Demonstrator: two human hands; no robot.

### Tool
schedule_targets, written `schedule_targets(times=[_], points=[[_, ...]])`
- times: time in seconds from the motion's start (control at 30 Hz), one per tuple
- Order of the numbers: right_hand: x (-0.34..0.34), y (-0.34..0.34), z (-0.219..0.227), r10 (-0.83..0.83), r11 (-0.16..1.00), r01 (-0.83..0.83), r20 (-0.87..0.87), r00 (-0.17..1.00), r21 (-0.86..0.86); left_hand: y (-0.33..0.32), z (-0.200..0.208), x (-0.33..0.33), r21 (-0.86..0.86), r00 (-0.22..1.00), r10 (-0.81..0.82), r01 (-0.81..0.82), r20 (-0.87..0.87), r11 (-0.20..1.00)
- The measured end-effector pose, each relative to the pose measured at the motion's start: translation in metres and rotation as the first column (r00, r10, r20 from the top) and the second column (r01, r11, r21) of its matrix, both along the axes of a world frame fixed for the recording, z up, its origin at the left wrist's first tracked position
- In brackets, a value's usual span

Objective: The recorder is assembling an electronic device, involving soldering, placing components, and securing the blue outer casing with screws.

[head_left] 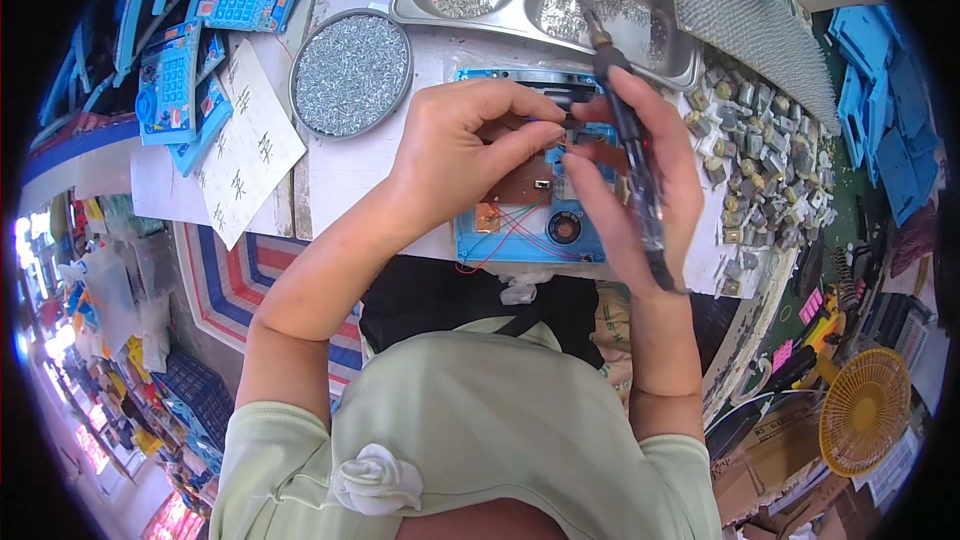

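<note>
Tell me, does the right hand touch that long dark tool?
Touching. The head view shows the long dark tool lying across the right hand, with fingers curled against it.

The plainest writing is on a pale paper sheet [262, 125] at ten o'clock on the desk [425, 75]: several large characters in dark ink, apparently handwritten, set apart from one another and spread down the sheet from its twelve o'clock end toward its six o'clock end. The sheet lies at a slant, so the characters lean with it.

At four o'clock, a brown cardboard box [775, 440] carries a short run of dark print, small and bent by the lens, too unclear to make out.

Farther out at ten o'clock, the keys of a blue keypad panel [168, 80] are too small to tell whether they are marked.
</note>
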State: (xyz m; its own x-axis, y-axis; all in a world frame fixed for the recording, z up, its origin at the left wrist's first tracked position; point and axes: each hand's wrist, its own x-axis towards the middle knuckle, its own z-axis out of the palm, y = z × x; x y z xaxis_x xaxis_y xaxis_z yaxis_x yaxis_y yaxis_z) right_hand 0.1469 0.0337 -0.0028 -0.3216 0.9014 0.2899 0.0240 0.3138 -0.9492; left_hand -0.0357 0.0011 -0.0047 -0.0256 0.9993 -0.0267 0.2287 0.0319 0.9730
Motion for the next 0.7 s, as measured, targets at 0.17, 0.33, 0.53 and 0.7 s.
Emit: schedule_targets(times=[0.17,0.33,0.53,0.7], points=[[-0.008,0.005,-0.006,-0.053,0.987,0.035,0.109,0.993,0.156,-0.002,-0.002,-0.001,-0.129,0.951,0.064,-0.026,0.303,0.991],[-0.010,0.003,-0.006,-0.100,0.987,0.093,0.046,0.994,0.131,-0.004,-0.007,-0.004,-0.006,0.992,0.030,-0.029,0.121,1.000],[-0.013,0.003,-0.008,-0.101,0.987,0.090,0.076,0.992,0.132,-0.004,0.000,-0.008,0.160,0.986,-0.001,0.028,-0.167,0.987],[-0.010,0.001,-0.009,-0.096,0.984,0.073,0.137,0.986,0.164,-0.008,0.005,-0.007,0.112,0.991,0.010,0.005,-0.136,0.994]])
